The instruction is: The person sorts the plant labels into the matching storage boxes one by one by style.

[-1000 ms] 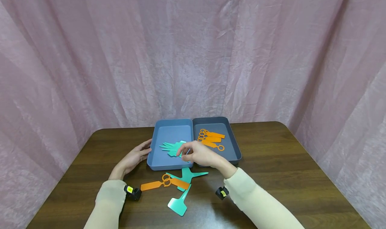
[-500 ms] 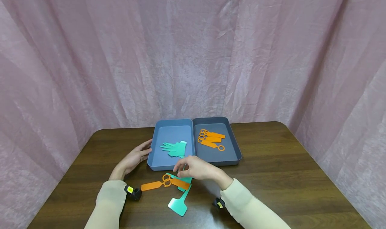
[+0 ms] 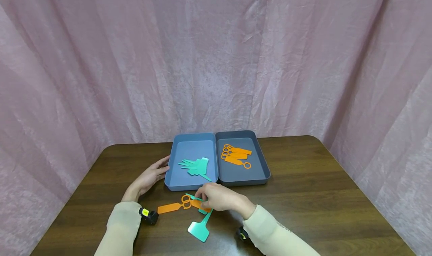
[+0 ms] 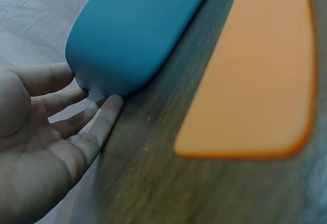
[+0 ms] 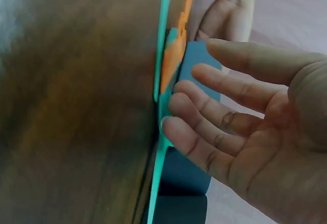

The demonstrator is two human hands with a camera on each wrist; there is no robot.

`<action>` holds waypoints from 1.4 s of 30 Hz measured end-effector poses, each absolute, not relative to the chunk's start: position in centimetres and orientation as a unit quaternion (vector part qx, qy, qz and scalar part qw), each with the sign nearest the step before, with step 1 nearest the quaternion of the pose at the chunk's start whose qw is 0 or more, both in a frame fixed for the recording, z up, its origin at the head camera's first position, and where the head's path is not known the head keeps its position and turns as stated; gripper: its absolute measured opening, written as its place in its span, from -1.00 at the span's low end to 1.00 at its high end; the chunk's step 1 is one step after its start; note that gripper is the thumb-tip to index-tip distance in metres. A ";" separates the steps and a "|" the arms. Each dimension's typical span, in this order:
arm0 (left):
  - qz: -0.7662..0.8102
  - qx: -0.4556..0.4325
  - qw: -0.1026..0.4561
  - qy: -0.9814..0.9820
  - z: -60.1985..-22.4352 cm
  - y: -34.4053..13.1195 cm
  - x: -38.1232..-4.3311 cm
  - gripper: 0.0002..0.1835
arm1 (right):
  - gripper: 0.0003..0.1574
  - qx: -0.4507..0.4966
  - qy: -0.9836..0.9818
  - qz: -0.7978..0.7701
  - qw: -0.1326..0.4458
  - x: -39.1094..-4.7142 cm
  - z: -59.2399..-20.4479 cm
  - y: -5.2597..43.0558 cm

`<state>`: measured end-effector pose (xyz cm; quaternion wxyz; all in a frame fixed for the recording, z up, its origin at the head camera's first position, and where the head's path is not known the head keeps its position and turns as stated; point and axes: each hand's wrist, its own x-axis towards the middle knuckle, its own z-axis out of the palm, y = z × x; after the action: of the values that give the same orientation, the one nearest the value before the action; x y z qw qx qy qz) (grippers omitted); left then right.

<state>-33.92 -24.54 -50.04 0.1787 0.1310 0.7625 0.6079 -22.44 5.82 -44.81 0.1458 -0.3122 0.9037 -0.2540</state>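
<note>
My left hand [image 3: 150, 177] rests its straight fingertips against the left wall of the blue tray [image 3: 168, 181]; in the left wrist view the fingers [image 4: 97, 132] touch the tray's corner. My right hand [image 3: 222, 198] is low over a small pile on the table, fingers extended and thumb apart, nothing held in the right wrist view. Under it lie an orange ring-ended tag [image 5: 172, 63] and green T-shaped plant labels, partly hidden by the hand. A second orange ring-ended tag [image 3: 169, 208] lies to the left, and another green plant label [image 3: 199, 230] nearer the front.
Several green plant labels [image 3: 198, 166] lie fanned in the blue tray. Beside it stands a dark grey tray [image 3: 256, 175] with several orange ring-ended tags [image 3: 236, 156]. Both trays sit on a brown wooden table [image 3: 320, 188], with a pink curtain [image 3: 216, 61] behind.
My right hand has moved from above the blue tray toward the front, down over the pile of tags and labels. A green label in the tray is uncovered. The left hand has stayed put.
</note>
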 end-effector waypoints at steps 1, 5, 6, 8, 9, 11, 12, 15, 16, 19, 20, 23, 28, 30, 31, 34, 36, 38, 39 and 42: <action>0.608 0.131 0.178 0.763 -50.0 -24.5 -33.9 -0.32 | -0.61 -0.311 0.909 -0.238 0.143 -22.3 -44.9 5.7; 0.608 0.132 0.177 0.762 -50.0 -24.4 -33.9 -0.32 | -0.57 -0.314 0.925 -0.178 0.122 -22.0 -45.3 5.2; 0.608 0.133 0.176 0.763 -50.0 -24.4 -33.9 -0.32 | -0.58 -0.315 0.927 -0.168 0.116 -21.9 -45.5 5.2; 0.607 0.135 0.175 0.763 -50.0 -24.4 -33.9 -0.32 | -0.62 -0.316 0.929 -0.158 0.108 -21.8 -45.7 5.1; 0.607 0.135 0.175 0.763 -50.0 -24.4 -33.9 -0.32 | -0.64 -0.317 0.930 -0.155 0.105 -21.7 -45.8 5.0; 0.607 0.136 0.174 0.764 -50.0 -24.4 -33.9 -0.32 | -0.68 -0.319 0.930 -0.150 0.104 -21.7 -45.9 5.0; 0.606 0.136 0.174 0.764 -50.0 -24.5 -33.9 -0.32 | -0.68 -0.321 0.930 -0.148 0.103 -21.6 -45.9 5.0; 0.607 0.137 0.174 0.763 -50.1 -24.5 -34.0 -0.32 | -0.67 -0.328 0.928 -0.144 0.103 -21.6 -45.9 5.0; 0.608 0.137 0.174 0.762 -50.1 -24.5 -34.0 -0.32 | -0.66 -0.328 0.928 -0.143 0.104 -21.5 -45.9 5.0; 0.608 0.139 0.174 0.762 -50.1 -24.5 -34.0 -0.32 | -0.62 -0.324 0.928 -0.145 0.111 -21.5 -45.9 5.0; 0.608 0.139 0.174 0.762 -50.1 -24.5 -34.0 -0.32 | -0.62 -0.321 0.929 -0.145 0.113 -21.5 -45.9 5.0; 0.608 0.141 0.174 0.762 -50.1 -24.5 -33.9 -0.32 | -0.62 -0.311 0.932 -0.146 0.117 -21.4 -45.9 5.0; 0.609 0.141 0.173 0.761 -50.1 -24.5 -33.9 -0.33 | -0.60 -0.309 0.932 -0.146 0.121 -21.4 -45.9 5.0; 0.610 0.141 0.174 0.761 -50.1 -24.5 -33.9 -0.33 | -0.59 -0.310 0.932 -0.146 0.122 -21.4 -46.0 4.9; 0.610 0.141 0.174 0.760 -50.1 -24.5 -33.9 -0.33 | -0.58 -0.310 0.931 -0.147 0.123 -21.4 -46.0 4.9; 0.609 0.141 0.174 0.761 -50.1 -24.6 -33.9 -0.33 | -0.56 -0.309 0.931 -0.149 0.125 -21.4 -46.0 4.9; 0.607 0.142 0.174 0.762 -50.1 -24.6 -33.8 -0.33 | -0.54 -0.308 0.931 -0.150 0.126 -21.4 -46.1 4.8; 0.606 0.142 0.174 0.763 -50.1 -24.6 -33.8 -0.33 | -0.52 -0.307 0.931 -0.151 0.129 -21.4 -46.1 4.8; 0.606 0.143 0.174 0.763 -50.1 -24.6 -33.8 -0.33 | -0.51 -0.307 0.931 -0.151 0.130 -21.4 -46.1 4.8; 0.607 0.144 0.174 0.762 -50.1 -24.6 -33.7 -0.33 | -0.50 -0.308 0.930 -0.152 0.130 -21.4 -46.1 4.8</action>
<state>-33.71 -24.64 -50.12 0.1745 0.1442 0.7618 0.6070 -21.42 4.77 -46.12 0.1299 -0.3079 0.9302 -0.1516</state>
